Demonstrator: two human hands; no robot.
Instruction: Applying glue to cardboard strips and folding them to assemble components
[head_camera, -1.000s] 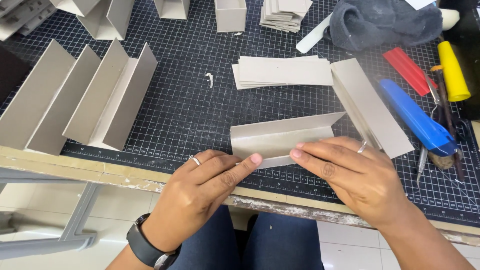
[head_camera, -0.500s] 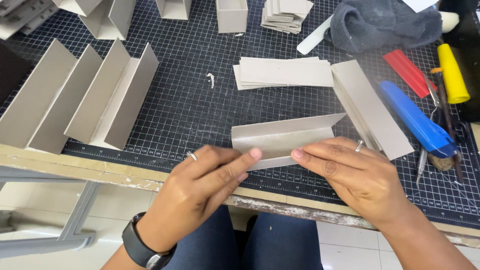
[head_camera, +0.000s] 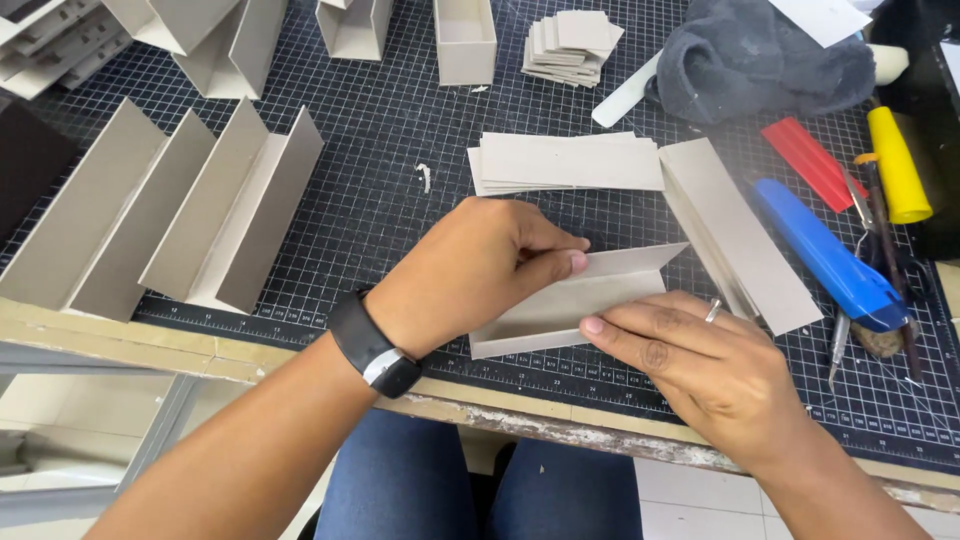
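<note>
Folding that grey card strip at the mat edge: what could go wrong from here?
1. The folded card strip lies at the near edge of the cutting mat; only the left hand pinching its raised flap and the right hand pressing the lower flap hold it, so it may slip off.
2. The leaning card panel beside the right hand might get knocked over.

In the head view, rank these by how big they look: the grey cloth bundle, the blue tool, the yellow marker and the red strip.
1. Grey cloth bundle, clearly largest.
2. Blue tool, long and thick.
3. Yellow marker and red strip: these look much alike, so I won't rank them.
</note>
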